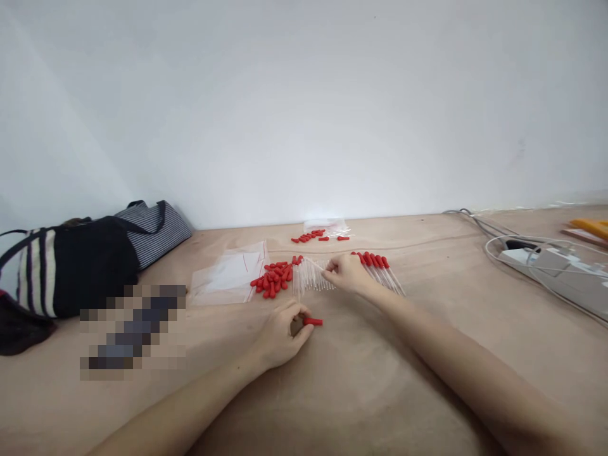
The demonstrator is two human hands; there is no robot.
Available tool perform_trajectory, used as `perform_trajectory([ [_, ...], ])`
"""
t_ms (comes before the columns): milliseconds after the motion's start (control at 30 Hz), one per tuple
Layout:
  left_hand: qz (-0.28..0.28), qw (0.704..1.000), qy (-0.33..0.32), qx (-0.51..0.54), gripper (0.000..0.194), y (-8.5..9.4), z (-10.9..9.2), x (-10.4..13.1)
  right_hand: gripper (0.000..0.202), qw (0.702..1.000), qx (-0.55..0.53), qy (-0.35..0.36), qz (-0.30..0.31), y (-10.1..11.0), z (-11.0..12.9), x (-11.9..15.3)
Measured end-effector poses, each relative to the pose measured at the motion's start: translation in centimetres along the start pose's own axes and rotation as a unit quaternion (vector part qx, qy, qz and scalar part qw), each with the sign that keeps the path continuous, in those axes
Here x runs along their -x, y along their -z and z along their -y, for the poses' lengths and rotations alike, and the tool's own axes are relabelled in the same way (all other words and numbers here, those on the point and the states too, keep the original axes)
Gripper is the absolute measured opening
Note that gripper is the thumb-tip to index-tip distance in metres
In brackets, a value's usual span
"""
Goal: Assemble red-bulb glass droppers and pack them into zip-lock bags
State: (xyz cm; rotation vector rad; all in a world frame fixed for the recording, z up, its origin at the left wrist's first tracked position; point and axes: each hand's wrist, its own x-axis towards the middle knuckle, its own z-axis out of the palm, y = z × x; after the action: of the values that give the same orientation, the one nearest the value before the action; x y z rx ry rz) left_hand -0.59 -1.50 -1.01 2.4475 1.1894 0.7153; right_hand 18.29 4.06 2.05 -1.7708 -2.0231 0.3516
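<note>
One red bulb (pixel 315 322), likely light and soft, sits pinched by its rounded end in the left hand (pixel 282 330), nearer than the tube row (pixel 311 282); the right hand (pixel 349 273) pinches a clear tube (pixel 313 264), probably stiff, fragile, best held lightly near one end.

My right hand (pixel 350 273) partly covers the red-topped sticks (pixel 377 260); at my view's eight o'clock, pixel blocks mask an object (pixel 137 329)

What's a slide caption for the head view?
Left hand holding a red bulb, right hand at a row of clear tubes on a table.
</note>
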Motion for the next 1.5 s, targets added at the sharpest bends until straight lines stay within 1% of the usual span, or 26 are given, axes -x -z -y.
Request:
perform_trajectory([
  [33, 0.001, 1.0, 0.001, 0.009, 0.014, -0.1, 0.0, 0.0, 0.016, 0.999, 0.002, 0.034, -0.004, 0.3, -0.8, 1.3],
  [67, 0.004, 1.0, 0.0, 0.016, 0.017, -0.2, 0.1, 0.0, 0.016, 0.995, 0.019, 0.1, -0.022, 0.5, -1.7, 2.6],
  [100, 0.008, 1.0, -0.001, 0.02, 0.019, -0.3, 0.1, -0.1, 0.018, 0.988, 0.038, 0.146, -0.04, 0.6, -2.6, 3.8],
  [133, 0.013, 1.0, 0.0, 0.023, 0.02, -0.4, 0.1, -0.2, 0.02, 0.981, 0.052, 0.179, -0.049, 0.7, -3.5, 4.9],
  [200, 0.02, 0.999, 0.006, 0.025, 0.018, -0.4, 0.1, -0.5, 0.023, 0.972, 0.067, 0.22, -0.05, 0.5, -5.1, 6.6],
  [267, 0.022, 0.999, 0.014, 0.029, 0.015, -0.5, 0.0, -0.7, 0.024, 0.968, 0.068, 0.236, -0.052, 0.3, -6.1, 7.8],
  [367, 0.022, 0.999, 0.018, 0.033, 0.012, -0.7, -0.1, -1.0, 0.025, 0.968, 0.06, 0.238, -0.057, 0.1, -6.9, 8.5],
  [500, 0.006, 0.999, 0.024, 0.033, 0.013, -1.0, -0.2, -1.0, 0.02, 0.973, 0.042, 0.221, -0.049, 0.1, -6.9, 8.5],
  [567, 0.002, 0.999, 0.026, 0.035, 0.013, -1.1, -0.1, -0.9, 0.017, 0.977, 0.031, 0.206, -0.049, 0.0, -6.5, 8.3],
  [633, 0.008, 0.999, 0.025, 0.039, 0.012, -1.1, 0.0, -0.8, 0.02, 0.981, 0.023, 0.188, -0.047, -0.1, -5.9, 8.0],
  [733, 0.013, 0.999, 0.023, 0.035, 0.011, -1.1, 0.0, -0.8, 0.02, 0.987, 0.019, 0.156, -0.022, -0.5, -5.0, 7.4],
  [833, 0.002, 1.0, 0.009, 0.022, 0.008, -1.1, -0.1, -0.8, 0.017, 0.989, 0.02, 0.143, -0.001, -0.9, -4.4, 7.2],
  [900, -0.007, 1.0, -0.008, 0.017, 0.007, -1.1, -0.2, -0.8, 0.015, 0.989, 0.032, 0.146, -0.009, -1.1, -4.2, 7.5],
  [1000, -0.016, 0.999, -0.027, 0.022, 0.006, -1.1, -0.3, -0.8, 0.012, 0.984, 0.059, 0.164, -0.047, -1.4, -4.0, 8.2],
  [1100, -0.024, 0.999, -0.033, 0.031, 0.007, -1.2, -0.2, -0.8, 0.01, 0.977, 0.064, 0.187, -0.085, -1.7, -3.7, 8.7],
  [1167, -0.03, 0.998, -0.03, 0.035, 0.008, -1.3, -0.1, -0.7, 0.011, 0.975, 0.058, 0.189, -0.098, -1.9, -3.5, 9.0],
  [1333, -0.027, 0.998, -0.027, 0.042, 0.009, -1.5, -0.2, -0.7, 0.013, 0.978, 0.046, 0.178, -0.101, -2.2, -3.0, 9.2],
  [1500, -0.028, 0.999, -0.028, 0.035, 0.008, -1.5, -0.3, -0.6, 0.013, 0.978, 0.03, 0.182, -0.096, -2.2, -2.9, 9.1],
])
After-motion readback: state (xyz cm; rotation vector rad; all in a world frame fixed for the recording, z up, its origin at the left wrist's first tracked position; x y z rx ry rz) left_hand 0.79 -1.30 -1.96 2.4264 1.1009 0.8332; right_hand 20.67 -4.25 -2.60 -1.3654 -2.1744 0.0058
